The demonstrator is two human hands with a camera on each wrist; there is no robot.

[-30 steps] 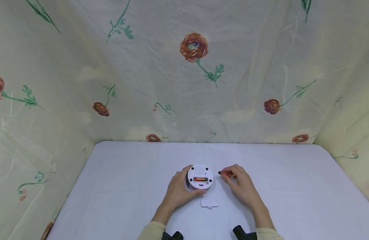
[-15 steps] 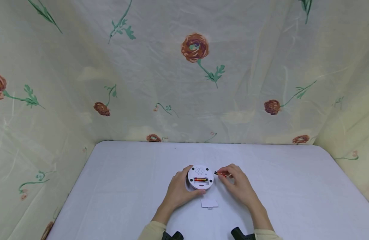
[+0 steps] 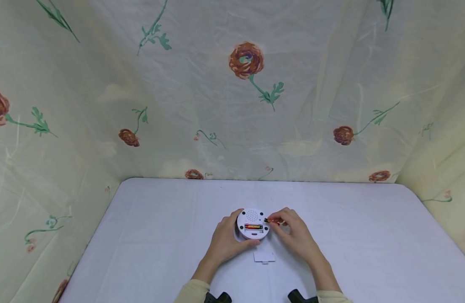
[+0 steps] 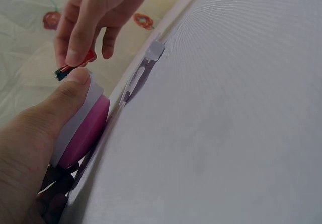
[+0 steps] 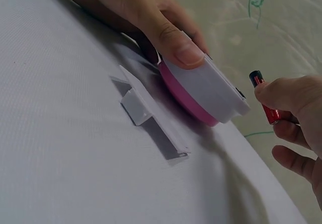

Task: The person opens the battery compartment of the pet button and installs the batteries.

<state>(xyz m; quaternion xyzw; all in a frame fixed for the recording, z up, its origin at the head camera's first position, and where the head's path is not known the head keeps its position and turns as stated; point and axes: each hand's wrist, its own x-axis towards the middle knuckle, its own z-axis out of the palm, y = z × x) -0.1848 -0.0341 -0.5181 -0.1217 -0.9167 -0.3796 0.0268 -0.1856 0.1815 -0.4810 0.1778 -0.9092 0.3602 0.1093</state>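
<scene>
A round white device with a pink lower part [image 5: 201, 90] is gripped at its edge by my left hand [image 3: 226, 240]. Its underside [image 3: 252, 216] faces up, showing a speaker grille, small dark feet and an uncovered battery compartment. One red and black battery [image 3: 253, 227] lies in that compartment. My right hand [image 3: 294, 231] pinches a second red and black battery [image 5: 265, 97] between thumb and fingers. In the head view this battery's dark end overlaps the device's right rim. The left thumb [image 4: 78, 78] presses the device's near side.
A white battery cover [image 3: 264, 257] with a small tab lies on the white table [image 3: 172, 227], just in front of the device. Flower-patterned cloth [image 3: 285, 139] hangs behind the table and at both sides. Black wrist straps [image 3: 217, 298] show at the bottom edge.
My right hand has moved left with the battery, bringing it from beside the device to its right rim. The left hand and the device have stayed nearly in place.
</scene>
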